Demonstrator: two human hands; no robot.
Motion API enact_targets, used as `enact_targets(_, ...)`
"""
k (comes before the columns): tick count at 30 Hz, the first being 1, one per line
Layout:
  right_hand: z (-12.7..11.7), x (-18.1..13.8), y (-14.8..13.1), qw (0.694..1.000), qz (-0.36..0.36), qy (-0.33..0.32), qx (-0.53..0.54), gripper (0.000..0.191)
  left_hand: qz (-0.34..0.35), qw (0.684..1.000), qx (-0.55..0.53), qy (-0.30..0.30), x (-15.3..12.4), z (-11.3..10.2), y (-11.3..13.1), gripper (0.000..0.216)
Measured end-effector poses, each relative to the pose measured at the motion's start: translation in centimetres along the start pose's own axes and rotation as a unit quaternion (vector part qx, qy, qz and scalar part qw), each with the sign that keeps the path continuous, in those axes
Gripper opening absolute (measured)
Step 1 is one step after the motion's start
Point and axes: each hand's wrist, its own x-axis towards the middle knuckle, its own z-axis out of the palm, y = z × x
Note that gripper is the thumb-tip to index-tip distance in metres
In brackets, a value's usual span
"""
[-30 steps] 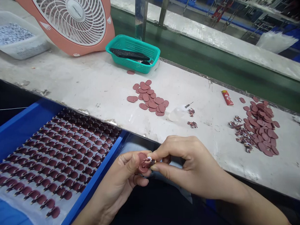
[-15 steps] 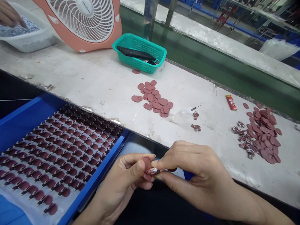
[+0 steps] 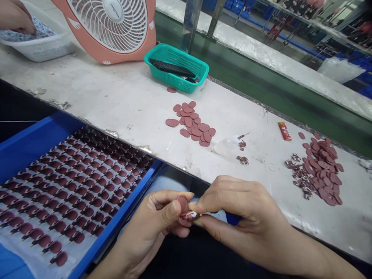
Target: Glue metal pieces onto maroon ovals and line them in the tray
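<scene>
The person's left hand (image 3: 154, 222) rose from the bottom edge, palm turned inward, its thumb pressing a reddish-brown disc (image 3: 182, 203) against the fingers behind. The right hand (image 3: 247, 215), its forearm slanting in from the lower right with knuckles uppermost, pinched a small brown-and-white piece (image 3: 190, 215) between thumb and forefinger, right against the disc. Both things were held up just off the near edge of the bench (image 3: 114, 100).

To the left, a blue tray (image 3: 36, 136) held rows of dark-red pieces. On the bench lay two heaps of loose discs, a translucent bottle (image 3: 224, 145) with a needle tip between them. A red-and-yellow lighter-like object (image 3: 284, 131) bore pale lettering, too small to read. Farther off, the pink fan (image 3: 82, 34) carried dark script on its hub, also unreadable, and the white basin (image 3: 49, 47) had faint marks along its side; a co-worker's hand (image 3: 16, 17) reached into it.
</scene>
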Motion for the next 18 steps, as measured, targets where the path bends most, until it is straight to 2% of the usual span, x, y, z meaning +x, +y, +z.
enact_targets(7,-1.1,-0.4,-0.4,1.0,0.008,-0.018,0.003,0.044,0.033,0.998,0.026,-0.056,-0.1,-0.2,0.4,0.029)
enact_targets(13,-0.9,-0.3,0.4,0.999,-0.04,-0.011,0.025,0.023,0.039,0.996,0.007,-0.078,0.2,-0.3,0.2,0.019)
enact_targets(18,-0.3,-0.1,0.8,0.999,-0.039,0.008,0.031,0.019,0.025,0.999,0.005,-0.047,0.4,-0.4,0.0,0.022)
